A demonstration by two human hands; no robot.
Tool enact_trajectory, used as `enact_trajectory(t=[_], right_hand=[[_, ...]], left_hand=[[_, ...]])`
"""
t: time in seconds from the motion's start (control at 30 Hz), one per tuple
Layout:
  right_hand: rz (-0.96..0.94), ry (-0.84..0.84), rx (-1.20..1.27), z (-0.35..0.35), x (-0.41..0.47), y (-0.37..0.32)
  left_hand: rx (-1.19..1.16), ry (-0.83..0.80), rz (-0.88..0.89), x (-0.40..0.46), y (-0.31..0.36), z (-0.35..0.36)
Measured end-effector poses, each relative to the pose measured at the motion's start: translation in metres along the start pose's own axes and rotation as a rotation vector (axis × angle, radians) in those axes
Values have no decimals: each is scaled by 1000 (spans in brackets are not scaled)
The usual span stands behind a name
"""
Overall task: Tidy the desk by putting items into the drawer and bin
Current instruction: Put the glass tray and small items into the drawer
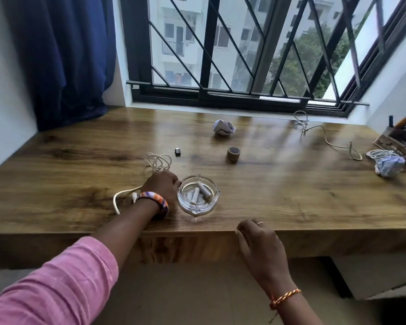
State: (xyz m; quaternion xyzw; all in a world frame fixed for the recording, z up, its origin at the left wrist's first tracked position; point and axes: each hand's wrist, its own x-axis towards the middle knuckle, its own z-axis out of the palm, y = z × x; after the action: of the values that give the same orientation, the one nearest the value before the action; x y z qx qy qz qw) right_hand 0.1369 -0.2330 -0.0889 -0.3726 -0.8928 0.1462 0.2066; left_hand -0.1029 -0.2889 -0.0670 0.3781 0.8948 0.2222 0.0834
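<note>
In the head view, the left hand (161,184) is lying on the table (291,195) at lower centre of the frame, knuckles up, fingers curling down and touching the left rim of the glass ashtray (198,195); whether those fingers are gripping the rim or the white cable (158,160) running under the palm, I cannot tell; the ashtray is sitting just right of that hand, holding two batteries (201,194) whose long axes are running roughly from lower left to upper right; the right hand (259,245) is resting at the table's front edge, lower right of centre, fingers loosely bent over the lip and holding nothing that shows; a drawer front may be there, though no handle is visible; the left hand is clearly the nearer one to ashtray and cable; further up the frame a small black adapter (177,152), a round wooden piece (233,154) and a crumpled paper ball (223,127) are lying well apart; another paper ball (390,165) is sitting at the right edge; no bin is in view.
</note>
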Motion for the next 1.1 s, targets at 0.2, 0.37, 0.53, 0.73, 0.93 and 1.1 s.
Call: enact_trajectory(t=[0.2, 0.37, 0.53, 0.73, 0.93, 1.1], right_hand=[[-202, -68, -191, 11, 17, 5], [-322, -445, -266, 10, 34, 8], [-324, -472, -256, 9, 39, 11], [-306, -440, -250, 15, 34, 13], [-294, -421, -227, 15, 31, 12], [-275, -444, -235, 17, 31, 11]], left_hand=[[-122, 6, -15, -3, -8, 8], [-52, 60, 61, -11, -11, 10], [150, 79, 66, -10, -5, 5], [-121, 300, 224, -22, 2, -18], [115, -11, 495, -22, 38, -12], [124, -81, 361, -17, 48, 5]])
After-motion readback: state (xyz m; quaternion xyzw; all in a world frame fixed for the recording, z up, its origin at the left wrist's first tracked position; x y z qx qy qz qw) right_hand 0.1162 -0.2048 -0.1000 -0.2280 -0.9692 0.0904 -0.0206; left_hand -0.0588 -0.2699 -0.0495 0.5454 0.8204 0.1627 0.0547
